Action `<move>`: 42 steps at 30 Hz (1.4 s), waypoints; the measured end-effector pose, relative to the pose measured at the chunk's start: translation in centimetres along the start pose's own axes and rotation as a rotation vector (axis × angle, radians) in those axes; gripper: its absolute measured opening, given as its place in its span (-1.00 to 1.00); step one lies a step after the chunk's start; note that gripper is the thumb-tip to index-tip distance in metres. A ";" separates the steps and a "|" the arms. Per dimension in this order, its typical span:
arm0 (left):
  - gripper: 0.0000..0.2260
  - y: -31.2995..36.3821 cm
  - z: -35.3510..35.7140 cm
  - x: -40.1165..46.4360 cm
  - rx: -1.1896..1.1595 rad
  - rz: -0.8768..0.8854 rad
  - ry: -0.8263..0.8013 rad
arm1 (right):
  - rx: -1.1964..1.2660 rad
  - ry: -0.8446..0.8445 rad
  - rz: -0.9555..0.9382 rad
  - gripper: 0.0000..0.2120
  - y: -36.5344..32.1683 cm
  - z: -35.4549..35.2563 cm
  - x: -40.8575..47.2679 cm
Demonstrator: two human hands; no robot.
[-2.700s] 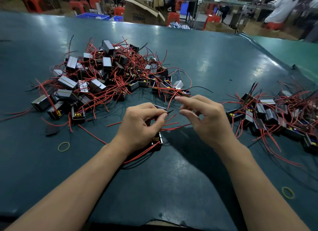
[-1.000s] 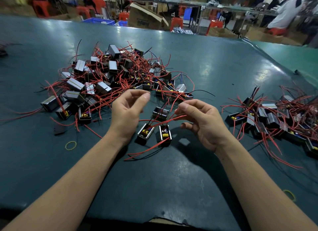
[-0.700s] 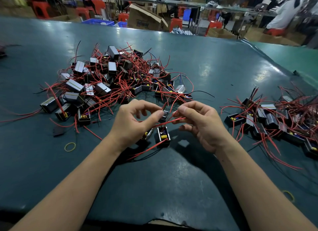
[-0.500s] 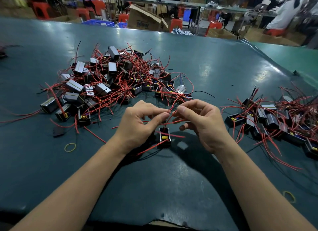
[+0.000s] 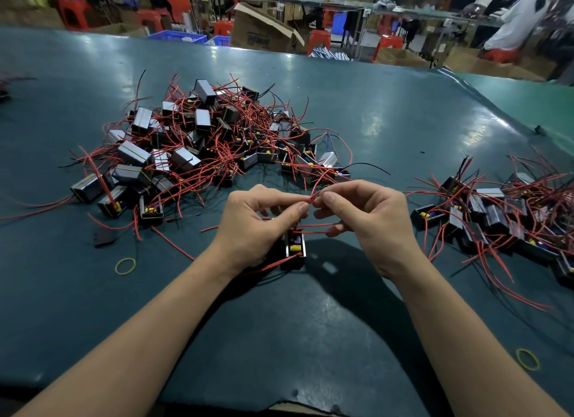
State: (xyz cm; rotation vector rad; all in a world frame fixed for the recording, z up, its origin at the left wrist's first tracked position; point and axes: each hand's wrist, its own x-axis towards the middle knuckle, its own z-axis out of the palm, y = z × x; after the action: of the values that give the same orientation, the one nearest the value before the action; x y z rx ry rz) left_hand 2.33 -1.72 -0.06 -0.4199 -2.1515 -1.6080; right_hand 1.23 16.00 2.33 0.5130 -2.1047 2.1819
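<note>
Only two arms and two hands of the person show. The left arm (image 5: 124, 348) and the right arm (image 5: 466, 339) are bare from the wrist to the edge of the view. Both arms are slim and smooth. The left hand (image 5: 251, 230) and the right hand (image 5: 375, 227) are bare too. The fingers (image 5: 357, 188) are long and thin. The nails are short, clean and plain, and the thumb nails (image 5: 302, 206) show best. Small creases run across the knuckles. The wrists are narrow, and the arms grow wider further back.
</note>
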 end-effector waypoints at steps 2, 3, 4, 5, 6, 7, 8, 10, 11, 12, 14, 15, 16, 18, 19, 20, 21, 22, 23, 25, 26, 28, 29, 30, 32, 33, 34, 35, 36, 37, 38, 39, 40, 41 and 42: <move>-0.87 -0.2 -0.2 -0.1 0.010 -0.013 0.004 | -0.043 0.002 -0.004 -0.94 0.0 -0.2 -0.1; -0.88 -0.2 -0.2 -0.1 0.019 -0.012 -0.001 | -0.055 0.005 -0.007 -0.93 0.0 -0.2 -0.1; -0.89 -0.1 -0.2 -0.2 0.029 -0.012 -0.006 | -0.062 0.010 -0.007 -0.92 0.1 -0.2 -0.1; -0.89 -0.1 -0.2 -0.2 0.034 -0.017 -0.010 | -0.065 0.015 -0.006 -0.91 0.1 -0.1 -0.1; -0.89 -0.1 -0.2 -0.2 0.035 -0.025 -0.012 | -0.067 0.020 -0.003 -0.91 0.1 -0.1 -0.2; -0.89 -0.1 -0.2 -0.2 0.034 -0.035 -0.012 | -0.068 0.025 0.000 -0.91 0.1 -0.1 -0.1; -0.88 0.0 -0.2 -0.1 0.034 -0.045 -0.013 | -0.068 0.030 0.001 -0.91 0.1 -0.1 -0.1; -0.87 0.0 -0.2 -0.1 0.031 -0.060 -0.015 | -0.065 0.052 -0.006 -0.92 0.1 -0.1 -0.2; -0.85 0.0 -0.2 -0.1 0.024 -0.066 -0.015 | -0.062 0.064 -0.012 -0.92 0.1 -0.2 -0.2; -0.84 0.0 -0.2 -0.1 0.013 -0.072 -0.016 | -0.060 0.069 -0.019 -0.92 0.1 -0.2 -0.2; -0.84 0.1 -0.2 -0.1 0.002 -0.076 -0.022 | -0.060 0.052 -0.029 -0.91 0.1 -0.2 -0.3; -0.85 0.1 -0.2 -0.1 0.009 -0.075 -0.027 | -0.059 0.043 -0.032 -0.91 0.2 -0.1 -0.3; -0.86 0.1 -0.3 -0.1 0.018 -0.075 -0.032 | -0.064 0.038 -0.040 -0.91 0.2 -0.2 -0.3; -0.87 0.1 -0.3 -0.1 0.022 -0.082 -0.033 | -0.149 0.060 -0.102 -0.90 0.3 -0.2 -0.4; -0.88 0.1 -0.3 -0.1 0.019 -0.088 -0.029 | -0.241 0.084 -0.157 -0.90 0.5 -0.3 -0.5; -0.89 0.1 -0.2 -0.1 0.017 -0.096 -0.026 | -0.343 0.110 -0.221 -0.91 0.6 -0.3 -0.6; -0.89 0.2 -0.2 -0.1 0.016 -0.105 -0.023 | -0.431 0.133 -0.291 -0.92 0.7 -0.2 -0.6; -0.90 0.2 -0.2 -0.1 0.016 -0.110 -0.023 | -0.492 0.143 -0.361 -0.93 0.7 -0.1 -0.6; -0.90 0.3 -0.2 -0.1 0.020 -0.108 -0.024 | -0.526 0.141 -0.426 -0.94 0.7 -0.1 -0.6; -0.88 0.4 -0.2 -0.2 0.043 -0.090 -0.028 | -0.536 0.099 -0.510 -0.96 0.6 -0.1 -0.5; -0.87 0.4 -0.2 -0.2 0.051 -0.083 -0.033 | -0.519 0.072 -0.515 -0.96 0.6 -0.3 -0.4; -0.86 0.4 -0.2 -0.2 0.058 -0.074 -0.046 | -0.438 0.044 -0.417 -0.97 0.6 -0.4 -0.4; -0.86 0.5 -0.2 -0.2 0.062 -0.066 -0.053 | -0.372 0.036 -0.335 -0.96 0.6 -0.5 -0.4; -0.87 0.5 -0.2 -0.2 0.070 -0.052 -0.061 | -0.308 0.026 -0.263 -0.96 0.6 -0.5 -0.4; -0.91 0.5 -0.2 -0.3 0.087 -0.025 -0.067 | -0.218 0.007 -0.189 -0.94 0.6 -0.5 -0.3; -0.91 0.6 -0.2 -0.4 0.091 -0.022 -0.064 | -0.190 -0.004 -0.177 -0.94 0.6 -0.5 -0.3; -0.92 0.6 -0.2 -0.4 0.092 -0.024 -0.059 | -0.178 -0.013 -0.172 -0.95 0.6 -0.5 -0.2; -0.92 0.7 -0.1 -0.4 0.093 -0.029 -0.054 | -0.178 -0.020 -0.168 -0.95 0.5 -0.5 -0.2; -0.92 0.7 -0.1 -0.5 0.094 -0.030 -0.053 | -0.182 -0.026 -0.159 -0.95 0.6 -0.5 -0.2; -0.91 0.8 -0.1 -0.5 0.097 -0.030 -0.053 | -0.180 -0.030 -0.146 -0.95 0.6 -0.4 -0.2; -0.90 0.8 -0.1 -0.5 0.101 -0.028 -0.054 | -0.173 -0.034 -0.134 -0.95 0.7 -0.4 -0.2; -0.89 0.8 0.0 -0.5 0.104 -0.029 -0.053 | -0.166 -0.036 -0.125 -0.95 0.8 -0.4 -0.2; -0.89 0.8 -0.1 -0.5 0.108 -0.033 -0.051 | -0.165 -0.036 -0.119 -0.94 0.8 -0.4 -0.2; -0.90 0.8 -0.1 -0.5 0.112 -0.041 -0.051 | -0.167 -0.034 -0.116 -0.93 0.8 -0.4 -0.2; -0.91 0.8 -0.1 -0.6 0.112 -0.054 -0.053 | -0.171 -0.031 -0.112 -0.92 0.8 -0.4 -0.2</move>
State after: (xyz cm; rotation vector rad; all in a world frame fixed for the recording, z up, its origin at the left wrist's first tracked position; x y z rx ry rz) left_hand 3.20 -1.56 0.35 -0.3764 -2.2976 -1.5113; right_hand 1.13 16.38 1.50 0.6361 -2.1940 1.9258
